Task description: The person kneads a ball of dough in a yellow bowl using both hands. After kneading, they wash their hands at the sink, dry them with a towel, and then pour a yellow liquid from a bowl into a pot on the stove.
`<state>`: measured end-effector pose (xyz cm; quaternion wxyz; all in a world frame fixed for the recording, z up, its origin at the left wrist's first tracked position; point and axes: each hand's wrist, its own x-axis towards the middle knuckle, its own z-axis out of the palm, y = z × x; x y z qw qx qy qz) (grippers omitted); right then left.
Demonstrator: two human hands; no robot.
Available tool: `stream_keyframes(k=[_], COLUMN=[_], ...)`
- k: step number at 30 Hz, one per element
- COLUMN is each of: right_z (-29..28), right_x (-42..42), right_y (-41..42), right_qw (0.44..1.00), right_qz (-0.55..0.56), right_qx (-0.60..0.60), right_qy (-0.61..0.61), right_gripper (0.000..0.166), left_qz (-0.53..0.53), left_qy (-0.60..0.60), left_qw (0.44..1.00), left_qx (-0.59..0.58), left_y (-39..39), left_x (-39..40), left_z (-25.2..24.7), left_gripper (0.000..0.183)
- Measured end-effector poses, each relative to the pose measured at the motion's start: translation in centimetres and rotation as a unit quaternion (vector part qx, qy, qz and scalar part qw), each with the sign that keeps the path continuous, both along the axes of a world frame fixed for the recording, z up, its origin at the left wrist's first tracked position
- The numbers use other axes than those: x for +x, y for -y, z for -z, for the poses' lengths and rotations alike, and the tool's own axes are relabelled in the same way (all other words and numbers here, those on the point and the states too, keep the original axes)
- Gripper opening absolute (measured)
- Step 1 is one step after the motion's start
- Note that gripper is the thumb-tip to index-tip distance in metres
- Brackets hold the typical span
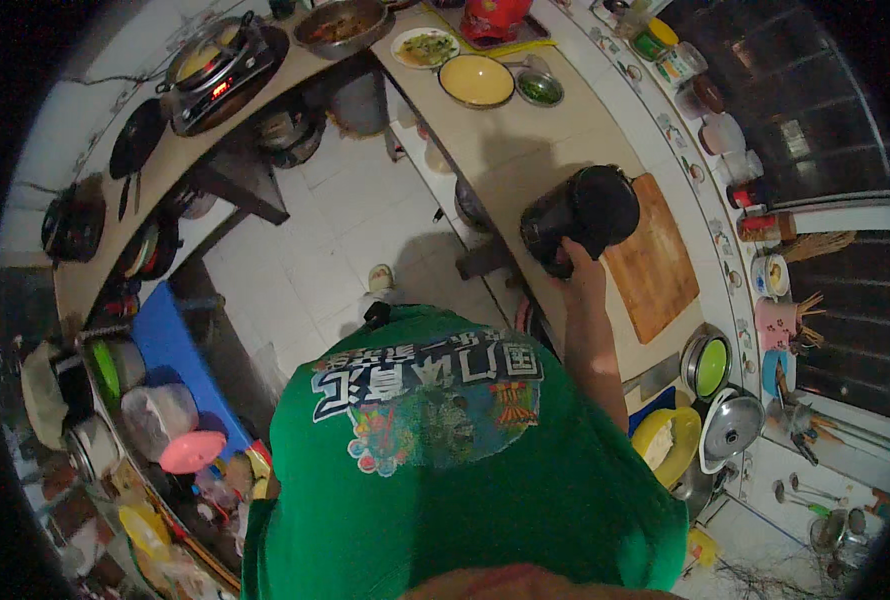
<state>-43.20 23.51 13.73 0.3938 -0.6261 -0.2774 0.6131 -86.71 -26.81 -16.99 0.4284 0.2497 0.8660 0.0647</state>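
Note:
My right hand [580, 262] grips the handle of a black kettle [554, 214] on the right side of the view. The kettle's round black top [608, 201] points toward the wall side and partly covers one end of a wooden cutting board [659, 262]. From this angle I cannot tell whether its base touches the countertop [516, 161]. Farther along the same counter are a yellow bowl [476, 80], a small metal bowl of chopped greens [539, 88] and a plate of food [425, 48]. My left hand is out of view.
An induction cooker [224, 88] with a lidded pan [205, 56] sits on the far-left counter beside a black frying pan [139, 137]. Jars [704, 96] line the windowsill. A yellow basin [668, 446] and a pot lid [731, 433] are at lower right. A blue panel [179, 360] stands left.

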Motion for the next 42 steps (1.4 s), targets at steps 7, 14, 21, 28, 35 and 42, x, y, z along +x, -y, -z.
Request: stream_keyframes(k=[7,14,21,28,35,42], right_z=[3.6,5.2,4.0,6.8,0.2,-2.2], right_x=[-1.5,-2.4,-2.8,2.0,-8.6,-16.8], right_y=[-11.2,-20.7,-27.5,-33.6,-33.5,-34.4], right_qw=[0.994,0.971,0.968,0.917,0.763,0.718], right_qz=[0.049,0.148,0.179,0.096,0.172,0.117], right_qx=[0.034,0.127,0.126,0.1,0.441,0.517], right_qy=[0.095,0.138,0.126,0.373,0.44,0.451], right_gripper=[0.031,0.043,0.044,0.054,0.058,0.044], left_qz=[0.299,0.01,-0.314,-0.042,-0.295,-0.189], left_qy=[-0.127,0.07,0.175,0.09,0.163,0.152], left_qw=[0.937,0.977,0.926,0.99,0.94,0.967], left_qx=[0.125,0.2,0.117,0.1,0.049,0.084], left_y=[-10.6,-20.6,-29.0,-28.5,-34.0,-36.6], left_x=[-13.7,-20.3,-17.8,-18.3,-19.4,-26.1], left_z=[3.4,0.8,-6.1,-2.8,-5.6,-5.5], left_gripper=[0.026,0.029,0.016,0.012,0.019,0.022])
